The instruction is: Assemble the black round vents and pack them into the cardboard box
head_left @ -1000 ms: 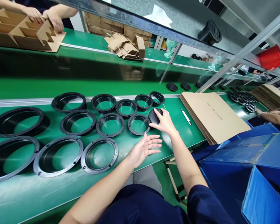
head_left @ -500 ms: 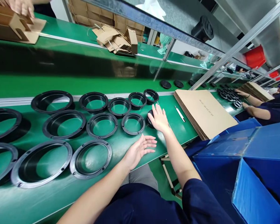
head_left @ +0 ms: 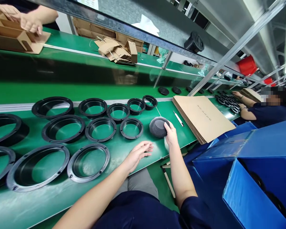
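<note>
My right hand (head_left: 171,133) grips the right edge of a round black part with a ridged, grille-like face (head_left: 158,127), its thumb on the face. That face tilts up towards me; whether the part still touches the table cannot be made out. My left hand (head_left: 137,155) is open over the green table (head_left: 124,147), fingers stretched to the right, holding nothing. It lies below and left of the round part, apart from it. Closest to the left hand is a small black ring (head_left: 132,137). Several more black rings, such as a large flanged ring (head_left: 72,171), stand in rows further left.
A pen (head_left: 178,119) and a stack of cardboard sheets (head_left: 202,111) lie to the right. Blue bins (head_left: 233,149) stand at the lower right. Behind runs a green belt (head_left: 109,90) with black discs (head_left: 163,91). Co-workers' hands (head_left: 30,24) touch a cardboard box at upper left.
My right hand has gone from lying flat over the round part to gripping its edge and tilting it, so its ridged face now shows. My left hand has shifted slightly left.
</note>
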{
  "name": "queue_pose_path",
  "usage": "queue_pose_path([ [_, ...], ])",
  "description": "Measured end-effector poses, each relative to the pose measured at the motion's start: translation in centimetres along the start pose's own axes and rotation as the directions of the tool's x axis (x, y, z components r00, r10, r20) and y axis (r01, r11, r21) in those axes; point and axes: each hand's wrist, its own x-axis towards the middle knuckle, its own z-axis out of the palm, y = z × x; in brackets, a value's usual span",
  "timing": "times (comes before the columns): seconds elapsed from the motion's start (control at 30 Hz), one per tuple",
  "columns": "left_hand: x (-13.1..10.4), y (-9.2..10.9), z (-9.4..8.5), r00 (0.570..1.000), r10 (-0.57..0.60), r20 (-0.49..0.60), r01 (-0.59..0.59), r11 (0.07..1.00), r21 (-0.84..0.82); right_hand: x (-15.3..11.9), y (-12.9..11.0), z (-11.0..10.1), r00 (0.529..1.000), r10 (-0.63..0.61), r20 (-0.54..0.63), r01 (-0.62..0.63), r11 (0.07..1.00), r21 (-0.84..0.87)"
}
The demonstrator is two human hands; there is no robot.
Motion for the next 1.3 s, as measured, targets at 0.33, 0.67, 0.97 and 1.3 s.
queue_pose_path([
  [0.33,-2.0,0.3,3.0,0.853,0.510,-0.116,-0.412,0.791,0.452,-9.5,-6.9,-2.0,0.998,-0.046,0.040,0.042,0.994,0.100],
  [0.67,-5.7,3.7,4.3,0.702,0.712,-0.020,-0.437,0.453,0.777,-11.9,-8.4,-1.1,0.988,-0.145,0.047,0.143,0.989,0.049],
  [0.97,-7.1,5.3,4.6,0.484,0.848,0.217,-0.348,-0.040,0.936,-14.0,-11.1,-1.2,0.949,-0.297,0.108,0.298,0.954,0.001],
  [1.3,-8.1,5.5,4.7,0.542,0.801,0.255,-0.375,-0.041,0.926,-14.0,-8.3,-0.8,0.992,0.026,0.124,-0.055,0.970,0.237],
])
